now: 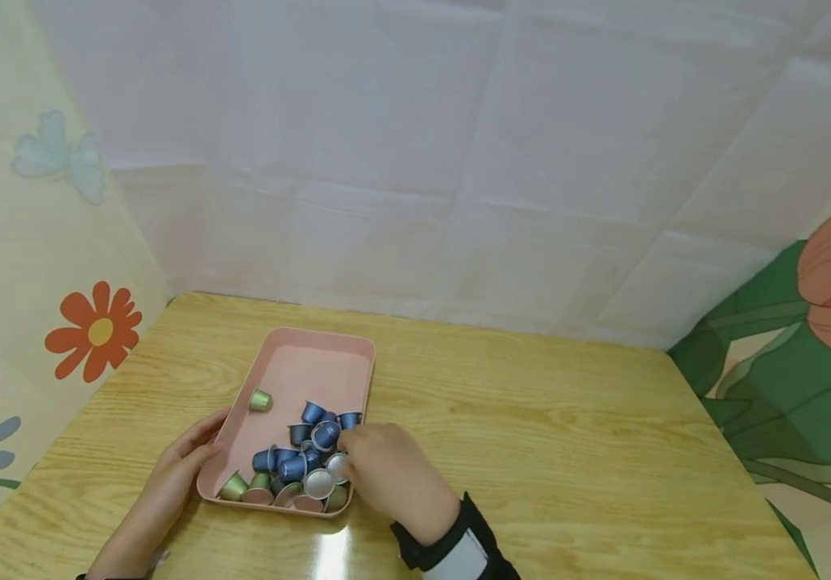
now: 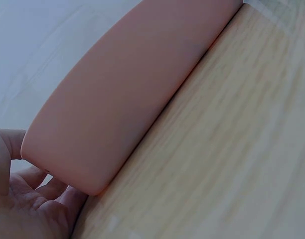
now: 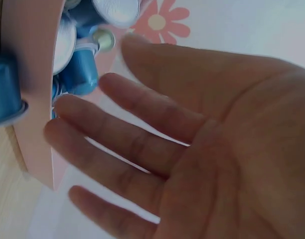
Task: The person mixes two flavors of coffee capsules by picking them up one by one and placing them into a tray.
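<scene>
A shallow pink tray (image 1: 299,366) lies on the table, with several coffee capsules (image 1: 302,463) in blue, green and silver heaped at its near end. Apart from them, one green capsule (image 1: 260,400) lies by the left wall. My left hand (image 1: 181,467) holds the tray's left near edge, thumb at the rim and fingers along the outside. Over the tray's right wall, my right hand (image 1: 393,475) is beside the heap; in the right wrist view its fingers (image 3: 127,134) are spread and hold nothing. A blue capsule (image 3: 4,89) shows outside the tray wall there.
The wooden table (image 1: 531,435) extends to the right of the tray. A pale cloth (image 1: 415,161) hangs behind it. Flower-printed sheets stand at the left and right, one with a red flower (image 1: 99,331).
</scene>
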A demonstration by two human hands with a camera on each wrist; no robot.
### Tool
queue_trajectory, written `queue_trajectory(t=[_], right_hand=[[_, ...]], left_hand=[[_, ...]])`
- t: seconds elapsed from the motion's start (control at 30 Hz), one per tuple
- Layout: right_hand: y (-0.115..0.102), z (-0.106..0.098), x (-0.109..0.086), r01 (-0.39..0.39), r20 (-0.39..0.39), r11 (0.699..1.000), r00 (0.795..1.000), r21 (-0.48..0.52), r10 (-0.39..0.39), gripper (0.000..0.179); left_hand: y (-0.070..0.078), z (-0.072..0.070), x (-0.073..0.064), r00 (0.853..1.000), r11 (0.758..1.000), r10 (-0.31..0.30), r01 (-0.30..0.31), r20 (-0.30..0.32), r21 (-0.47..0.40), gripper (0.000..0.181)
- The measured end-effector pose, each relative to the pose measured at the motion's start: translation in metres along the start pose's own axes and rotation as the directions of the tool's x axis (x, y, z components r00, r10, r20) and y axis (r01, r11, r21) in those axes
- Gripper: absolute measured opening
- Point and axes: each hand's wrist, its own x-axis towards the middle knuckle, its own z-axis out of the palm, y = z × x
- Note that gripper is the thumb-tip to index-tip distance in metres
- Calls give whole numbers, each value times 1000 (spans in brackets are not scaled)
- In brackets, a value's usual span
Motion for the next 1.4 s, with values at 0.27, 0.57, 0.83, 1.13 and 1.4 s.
queue_trajectory(t=[0.27,0.57,0.83,1.13,1.4], right_hand=[[14,-3,-4,-73,62,997,996,25,71,25],[18,3,-3,-145,108,983,985,114,133,24],[17,10,-2,-214,145,969,970,125,195,22],[12,16,0,-227,136,971,967,72,215,32],[12,25,3,-235,124,971,966,49,227,24]], left_hand=[[1,-1,0,999,999,-34,34,1,20,63],[1,-2,-1,998,998,-60,60,-4,37,62],[1,-2,-2,999,998,-45,45,1,33,61],[0,-2,-2,1000,1000,-9,9,4,-10,61],[1,-1,-1,1000,1000,-19,19,6,3,61]])
